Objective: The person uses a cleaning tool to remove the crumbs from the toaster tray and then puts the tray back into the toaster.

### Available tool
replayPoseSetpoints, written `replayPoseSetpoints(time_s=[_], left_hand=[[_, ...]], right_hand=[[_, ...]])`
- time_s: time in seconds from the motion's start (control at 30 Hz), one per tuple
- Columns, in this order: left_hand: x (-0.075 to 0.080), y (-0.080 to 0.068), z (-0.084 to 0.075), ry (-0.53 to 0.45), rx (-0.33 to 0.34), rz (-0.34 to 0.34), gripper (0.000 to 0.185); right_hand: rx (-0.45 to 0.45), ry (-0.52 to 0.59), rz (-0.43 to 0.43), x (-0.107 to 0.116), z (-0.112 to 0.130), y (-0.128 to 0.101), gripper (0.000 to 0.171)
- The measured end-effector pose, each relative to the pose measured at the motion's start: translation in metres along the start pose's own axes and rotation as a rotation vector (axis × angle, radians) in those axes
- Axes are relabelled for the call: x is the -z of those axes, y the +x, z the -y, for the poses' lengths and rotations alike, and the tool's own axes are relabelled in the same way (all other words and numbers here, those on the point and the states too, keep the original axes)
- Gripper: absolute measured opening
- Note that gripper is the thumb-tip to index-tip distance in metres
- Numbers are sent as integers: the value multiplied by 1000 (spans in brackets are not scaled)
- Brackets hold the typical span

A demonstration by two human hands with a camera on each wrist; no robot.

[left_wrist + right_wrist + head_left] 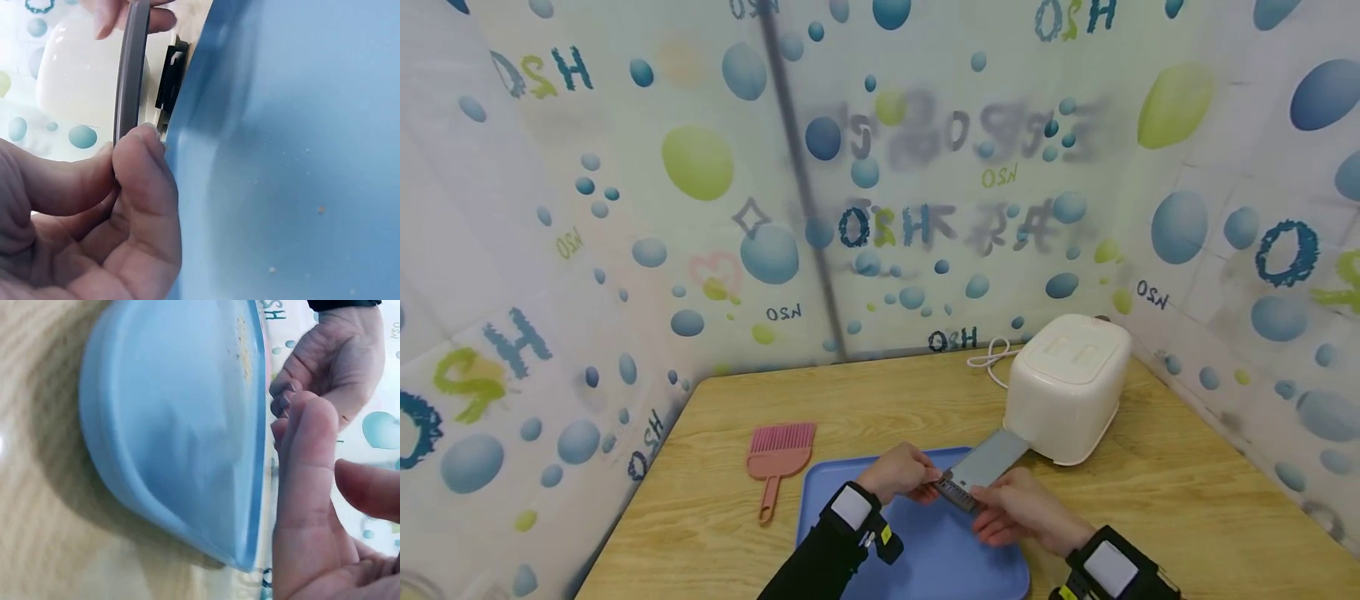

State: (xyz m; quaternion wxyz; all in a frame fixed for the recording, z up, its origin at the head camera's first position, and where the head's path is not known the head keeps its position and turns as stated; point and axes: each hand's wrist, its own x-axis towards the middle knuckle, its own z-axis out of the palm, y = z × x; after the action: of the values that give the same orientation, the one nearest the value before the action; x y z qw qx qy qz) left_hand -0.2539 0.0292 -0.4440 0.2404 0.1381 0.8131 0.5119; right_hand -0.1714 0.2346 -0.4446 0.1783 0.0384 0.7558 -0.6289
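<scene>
Grey crumb tray — pinched by left hand and right hand.

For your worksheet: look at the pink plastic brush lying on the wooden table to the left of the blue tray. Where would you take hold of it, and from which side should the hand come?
Grip the pink plastic brush by its narrow handle, which points toward the person while the wide bristle head faces away. It lies flat on the wooden table, apart from the blue tray, so the left hand is probably nearer; come from above at the near end.
</scene>
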Motion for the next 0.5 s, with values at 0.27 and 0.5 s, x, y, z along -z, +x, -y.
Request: replayPoseSetpoints(time_s=[0.27, 0.5], left_hand=[[0, 0, 2, -5, -1, 14, 14], [-2, 1, 3, 5, -13, 32, 14]], right_hand=[[112, -149, -223, 39, 44, -5, 35], [366, -435, -492, 84, 85, -6, 42]])
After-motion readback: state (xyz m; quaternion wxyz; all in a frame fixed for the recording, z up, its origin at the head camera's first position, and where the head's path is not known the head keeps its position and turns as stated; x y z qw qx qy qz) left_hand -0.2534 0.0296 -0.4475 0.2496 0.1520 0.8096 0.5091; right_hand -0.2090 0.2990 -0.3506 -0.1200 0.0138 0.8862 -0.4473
